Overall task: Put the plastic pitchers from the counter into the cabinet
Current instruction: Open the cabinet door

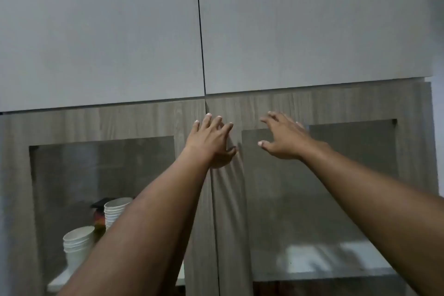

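A wood-grain cabinet with two glass-paned doors fills the view, both doors shut. My left hand (211, 142) lies with fingers spread on the inner edge of the left door (144, 120), near the centre seam. My right hand (281, 138) reaches, fingers apart, toward the top inner frame of the right door (336, 103); it holds nothing. No plastic pitcher is in view. The counter is out of sight.
Behind the left glass stand two stacks of white paper cups (78, 245) and a dark object (99, 216) on a white shelf (57, 283). The right side shows a pale shelf (336, 262). Plain grey upper cabinet doors (312, 19) hang above.
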`<action>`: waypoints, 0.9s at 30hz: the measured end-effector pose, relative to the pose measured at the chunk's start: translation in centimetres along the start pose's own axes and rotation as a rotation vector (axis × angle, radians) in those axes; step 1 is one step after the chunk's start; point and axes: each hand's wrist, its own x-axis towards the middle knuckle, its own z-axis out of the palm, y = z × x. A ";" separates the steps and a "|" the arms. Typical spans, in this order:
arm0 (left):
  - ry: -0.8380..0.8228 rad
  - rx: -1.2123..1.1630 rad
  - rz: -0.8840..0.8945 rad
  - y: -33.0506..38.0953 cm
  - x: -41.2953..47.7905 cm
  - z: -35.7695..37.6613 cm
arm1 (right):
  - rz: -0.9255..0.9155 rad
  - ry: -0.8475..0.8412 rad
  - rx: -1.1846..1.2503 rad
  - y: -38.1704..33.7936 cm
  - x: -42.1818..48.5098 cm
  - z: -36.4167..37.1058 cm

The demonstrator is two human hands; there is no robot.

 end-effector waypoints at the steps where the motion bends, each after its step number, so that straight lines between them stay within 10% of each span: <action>1: 0.027 0.011 -0.009 -0.1 0.8 0.1 | -0.027 0.050 -0.023 0.2 0.9 0.0; 27: 0.479 0.095 -0.153 1.6 0.7 -4.4 | -0.056 0.451 0.104 -2.9 -0.2 -3.0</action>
